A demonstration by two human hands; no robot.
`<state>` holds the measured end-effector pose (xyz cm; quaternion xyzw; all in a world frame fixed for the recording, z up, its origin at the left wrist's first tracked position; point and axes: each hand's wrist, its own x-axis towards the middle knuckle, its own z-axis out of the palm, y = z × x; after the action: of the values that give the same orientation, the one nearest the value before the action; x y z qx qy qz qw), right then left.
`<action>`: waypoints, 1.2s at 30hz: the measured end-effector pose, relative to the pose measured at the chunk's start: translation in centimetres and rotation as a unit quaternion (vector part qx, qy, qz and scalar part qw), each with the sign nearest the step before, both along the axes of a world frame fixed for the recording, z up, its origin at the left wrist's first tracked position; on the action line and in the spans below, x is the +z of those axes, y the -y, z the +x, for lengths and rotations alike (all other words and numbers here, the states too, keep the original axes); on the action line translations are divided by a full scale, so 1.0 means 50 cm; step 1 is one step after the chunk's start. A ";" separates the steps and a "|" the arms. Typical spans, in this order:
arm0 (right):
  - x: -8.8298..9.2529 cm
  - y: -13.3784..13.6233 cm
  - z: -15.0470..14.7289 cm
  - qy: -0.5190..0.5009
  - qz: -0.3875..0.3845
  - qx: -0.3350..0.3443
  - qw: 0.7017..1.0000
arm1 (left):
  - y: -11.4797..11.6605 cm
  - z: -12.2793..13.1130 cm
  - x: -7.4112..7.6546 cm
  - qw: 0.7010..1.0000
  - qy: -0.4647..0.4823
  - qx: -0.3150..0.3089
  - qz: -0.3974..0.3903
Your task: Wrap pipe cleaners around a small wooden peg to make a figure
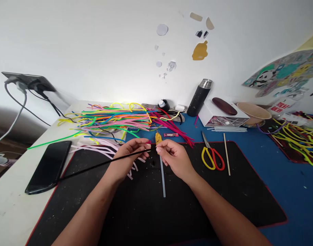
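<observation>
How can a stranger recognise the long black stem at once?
Find the red-edged black mat. Above it, the left hand holds a thin, fuzzy stem slanting toward the phone. Unlike the colourful stems heaped behind, it is black and held.

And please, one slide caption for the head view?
Two hands at one end of a black pipe cleaner, above a dark mat, scissors to the right.

This is a craft desk, probably at home, with pipe cleaners, scissors and wall stickers.
</observation>
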<state>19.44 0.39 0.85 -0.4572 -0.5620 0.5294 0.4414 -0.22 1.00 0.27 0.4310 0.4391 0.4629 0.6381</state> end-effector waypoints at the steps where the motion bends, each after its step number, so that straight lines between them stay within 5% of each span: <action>1: 0.002 0.000 0.003 0.006 0.000 0.003 1.000 | -0.003 -0.005 0.001 1.000 0.016 -0.001 -0.010; 10: 0.020 0.000 0.020 0.109 -0.007 0.071 0.992 | 0.006 -0.030 0.013 0.974 0.031 -0.204 -0.088; 24: 0.009 -0.011 0.009 -0.041 -0.057 0.102 0.992 | 0.018 0.000 0.001 0.965 0.091 -0.212 -0.128; 36: 0.001 -0.017 -0.003 -0.049 -0.064 0.097 0.992 | 0.013 -0.002 -0.002 0.968 0.113 -0.182 -0.134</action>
<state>19.27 1.25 0.92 -0.4014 -0.5469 0.6259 0.3848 -0.29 0.34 0.19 0.3591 0.3361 0.3216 0.8091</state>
